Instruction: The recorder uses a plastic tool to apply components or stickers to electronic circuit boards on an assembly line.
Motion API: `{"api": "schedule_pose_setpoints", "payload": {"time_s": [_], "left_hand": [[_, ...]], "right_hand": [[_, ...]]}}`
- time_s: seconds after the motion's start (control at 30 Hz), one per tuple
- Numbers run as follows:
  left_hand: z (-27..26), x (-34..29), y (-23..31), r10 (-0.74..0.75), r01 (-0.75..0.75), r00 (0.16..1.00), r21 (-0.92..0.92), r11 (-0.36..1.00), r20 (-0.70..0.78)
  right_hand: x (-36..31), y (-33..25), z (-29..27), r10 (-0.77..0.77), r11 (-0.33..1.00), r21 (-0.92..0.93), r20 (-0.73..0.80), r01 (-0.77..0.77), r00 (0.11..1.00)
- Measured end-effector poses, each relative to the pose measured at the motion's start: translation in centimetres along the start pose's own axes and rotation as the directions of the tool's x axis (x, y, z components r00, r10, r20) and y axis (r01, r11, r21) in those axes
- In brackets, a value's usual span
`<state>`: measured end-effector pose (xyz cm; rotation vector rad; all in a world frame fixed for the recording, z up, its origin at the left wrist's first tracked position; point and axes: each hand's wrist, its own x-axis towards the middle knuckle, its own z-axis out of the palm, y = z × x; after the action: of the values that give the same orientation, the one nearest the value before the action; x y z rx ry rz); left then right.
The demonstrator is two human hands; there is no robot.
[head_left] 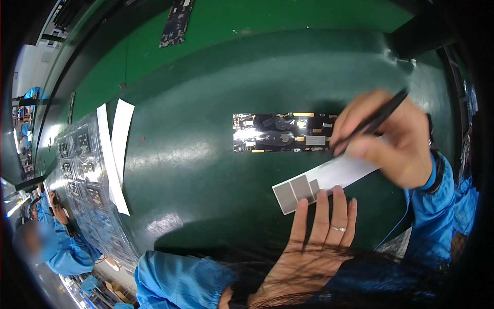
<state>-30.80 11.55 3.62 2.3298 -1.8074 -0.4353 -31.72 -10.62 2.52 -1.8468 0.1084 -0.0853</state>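
Well left of the left grip (316, 244), two white paper strips (120, 134) lie on the desk (190, 195). The dark circuit board (283, 136) lies ahead of it, its far end partly behind the right grip (404, 141). The left grip is spread, fingertips on the grey-patched sheet (333, 174). The right grip holds a slim black tool (383, 113). Risk: light fingertip pressure could let the sheet slip; a stray tool tip could scratch the board.

On the green counter (195, 201), the left hand (318, 247) rests, spread, along the near edge of a white strip (337, 174) bearing grey patches (285, 199). The right hand (404, 141) grips a slim black tool (385, 111) near a black circuit board (280, 135).
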Motion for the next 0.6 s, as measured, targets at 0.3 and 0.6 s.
{"api": "schedule_pose_setpoints", "payload": {"time_s": [0.3, 0.6], "left_hand": [[-0.5, 1.4, 2.1, -0.137, 0.025, 0.935, 0.324, 0.946, 0.328], [1.0, 0.1, 0.4, -0.029, 0.027, 0.999, 0.06, 0.998, 0.023]], "right_hand": [[0.3, 3.1, 0.7, -0.153, 0.985, -0.06, 0.133, 0.162, 0.979], [0.1, 1.0, 0.7, 0.169, 0.95, 0.273, -0.036, -0.153, 0.985]]}}
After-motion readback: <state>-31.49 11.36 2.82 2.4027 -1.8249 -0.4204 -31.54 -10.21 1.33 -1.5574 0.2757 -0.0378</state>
